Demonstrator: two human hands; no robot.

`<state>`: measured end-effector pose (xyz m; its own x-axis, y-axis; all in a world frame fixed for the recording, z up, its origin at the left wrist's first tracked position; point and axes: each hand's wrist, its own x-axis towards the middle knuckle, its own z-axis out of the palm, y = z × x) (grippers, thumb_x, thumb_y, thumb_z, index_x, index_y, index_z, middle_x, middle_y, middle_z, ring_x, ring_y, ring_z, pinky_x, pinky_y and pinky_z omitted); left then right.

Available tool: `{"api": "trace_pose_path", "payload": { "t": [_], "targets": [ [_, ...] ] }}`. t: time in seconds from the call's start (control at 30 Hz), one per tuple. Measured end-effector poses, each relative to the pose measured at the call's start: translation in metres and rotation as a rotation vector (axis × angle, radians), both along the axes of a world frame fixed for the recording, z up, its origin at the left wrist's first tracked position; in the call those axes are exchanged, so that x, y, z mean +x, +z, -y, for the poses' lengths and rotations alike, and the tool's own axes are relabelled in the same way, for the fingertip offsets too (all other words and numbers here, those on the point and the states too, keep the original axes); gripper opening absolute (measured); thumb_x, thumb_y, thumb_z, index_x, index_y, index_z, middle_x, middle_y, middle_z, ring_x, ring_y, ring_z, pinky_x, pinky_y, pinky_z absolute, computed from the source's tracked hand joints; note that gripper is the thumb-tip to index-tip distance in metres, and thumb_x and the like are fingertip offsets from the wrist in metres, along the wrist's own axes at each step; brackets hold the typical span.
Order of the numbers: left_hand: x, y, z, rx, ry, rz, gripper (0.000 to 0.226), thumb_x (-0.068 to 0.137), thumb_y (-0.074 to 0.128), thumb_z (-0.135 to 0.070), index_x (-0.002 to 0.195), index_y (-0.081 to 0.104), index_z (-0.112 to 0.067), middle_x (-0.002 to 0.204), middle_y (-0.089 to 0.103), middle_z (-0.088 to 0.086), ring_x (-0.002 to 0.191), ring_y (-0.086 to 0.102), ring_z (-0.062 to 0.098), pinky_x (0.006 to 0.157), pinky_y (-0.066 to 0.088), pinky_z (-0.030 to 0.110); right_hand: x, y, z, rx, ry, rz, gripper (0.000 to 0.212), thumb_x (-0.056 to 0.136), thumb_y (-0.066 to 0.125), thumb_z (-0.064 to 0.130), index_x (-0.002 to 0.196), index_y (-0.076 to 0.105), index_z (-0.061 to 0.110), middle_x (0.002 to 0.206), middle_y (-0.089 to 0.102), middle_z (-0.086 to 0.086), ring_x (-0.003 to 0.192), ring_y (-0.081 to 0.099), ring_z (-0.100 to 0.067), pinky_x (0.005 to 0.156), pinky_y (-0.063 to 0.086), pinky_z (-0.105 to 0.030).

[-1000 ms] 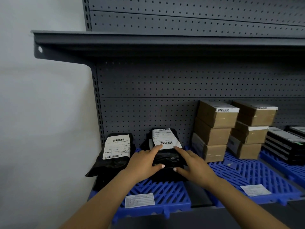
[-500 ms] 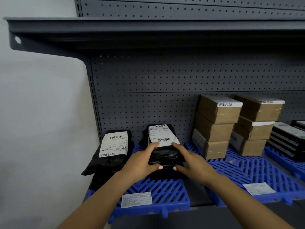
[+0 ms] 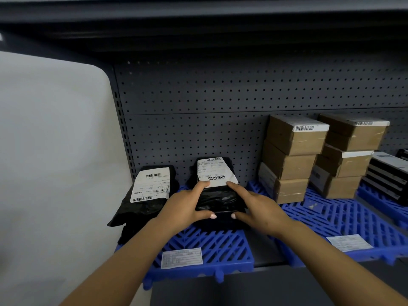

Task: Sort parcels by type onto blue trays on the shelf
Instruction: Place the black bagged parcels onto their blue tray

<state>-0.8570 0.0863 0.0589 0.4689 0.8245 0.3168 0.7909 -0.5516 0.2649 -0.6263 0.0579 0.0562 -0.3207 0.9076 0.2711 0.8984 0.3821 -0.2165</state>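
Observation:
A black plastic parcel (image 3: pixel 217 198) with a white barcode label lies on another black parcel, on the left blue tray (image 3: pixel 212 246). My left hand (image 3: pixel 184 208) touches its left side, index finger straight on the label's edge and thumb along the front edge. My right hand (image 3: pixel 258 207) mirrors this on the right side. Another black labelled parcel (image 3: pixel 146 195) leans on a pile at the tray's left end.
Two stacks of brown cartons (image 3: pixel 291 155) stand on the middle blue tray (image 3: pixel 335 219), which carries a paper label (image 3: pixel 348 242). Flat black boxes (image 3: pixel 388 175) are stacked further right. Perforated grey back panel behind, a shelf overhead, white wall to the left.
Both hands stay on the parcel in nearly the same pose. The camera has moved closer and tipped down, so the upper shelf now sits at the top of view.

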Motion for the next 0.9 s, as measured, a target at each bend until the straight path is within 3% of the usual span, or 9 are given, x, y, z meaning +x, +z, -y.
{"api": "trace_pose_path", "payload": {
  "t": [0.13,0.27,0.37,0.5,0.67,0.77,0.9],
  "targets": [
    [0.001,0.005,0.002,0.078,0.034,-0.110,0.086,0.076,0.060,-0.067,0.143,0.019,-0.035,0.102,0.063,0.000,0.092,0.057,0.017,0.069,0.045,0.029,-0.002,0.003,0.002,-0.007,-0.031,0.063,0.086,0.087,0.059,0.047,0.146,-0.003,0.043,0.129,0.054,-0.006,0.102,0.058,-0.024,0.075,0.049,-0.033],
    [0.001,0.008,0.001,0.030,0.034,-0.117,0.089,0.074,0.060,-0.069,0.144,0.016,-0.037,0.123,0.057,0.000,0.105,0.055,0.019,0.081,0.049,0.034,-0.006,0.007,0.005,-0.008,-0.052,0.111,0.087,0.087,0.057,0.047,0.147,-0.006,0.040,0.134,0.051,-0.005,0.106,0.056,-0.025,0.073,0.046,-0.031],
    [0.000,0.013,0.003,0.044,0.047,-0.157,0.092,0.073,0.058,-0.072,0.146,0.013,-0.038,0.137,0.046,0.001,0.117,0.048,0.021,0.091,0.044,0.036,-0.009,0.011,0.011,0.001,-0.053,0.115,0.091,0.087,0.058,0.046,0.147,-0.011,0.040,0.150,0.030,-0.006,0.126,0.043,-0.028,0.090,0.045,-0.035],
    [-0.012,0.019,0.012,0.151,0.056,-0.144,0.092,0.078,0.051,-0.072,0.150,0.007,-0.035,0.152,0.029,0.001,0.135,0.031,0.021,0.107,0.033,0.037,-0.015,0.023,0.020,0.079,-0.040,0.095,0.091,0.088,0.056,0.048,0.148,-0.010,0.034,0.157,0.011,-0.004,0.142,0.018,-0.024,0.111,0.030,-0.039],
    [-0.048,0.027,0.027,0.251,0.075,-0.069,0.090,0.079,0.046,-0.075,0.150,0.018,-0.026,0.153,0.029,-0.001,0.137,0.028,0.018,0.111,0.025,0.032,-0.035,0.036,0.030,0.150,0.034,0.088,0.083,0.089,0.054,0.049,0.151,0.002,0.030,0.158,0.011,-0.004,0.144,0.011,-0.021,0.115,0.019,-0.036],
    [-0.076,0.021,0.033,0.255,0.108,-0.076,0.094,0.073,0.032,-0.081,0.148,0.028,-0.024,0.149,0.036,0.003,0.135,0.035,0.021,0.110,0.030,0.035,-0.056,0.038,0.035,0.151,0.093,0.073,0.079,0.092,0.051,0.048,0.151,0.002,0.029,0.158,0.009,-0.003,0.144,0.008,-0.018,0.115,0.011,-0.028],
    [-0.112,0.007,0.034,0.218,0.177,-0.123,0.096,0.070,0.030,-0.079,0.145,0.036,-0.020,0.143,0.044,0.008,0.127,0.044,0.026,0.102,0.037,0.037,-0.094,0.038,0.039,0.118,0.167,0.032,0.077,0.093,0.050,0.046,0.151,0.001,0.030,0.159,0.006,0.000,0.145,0.004,-0.015,0.113,0.005,-0.021]
  ]
}}
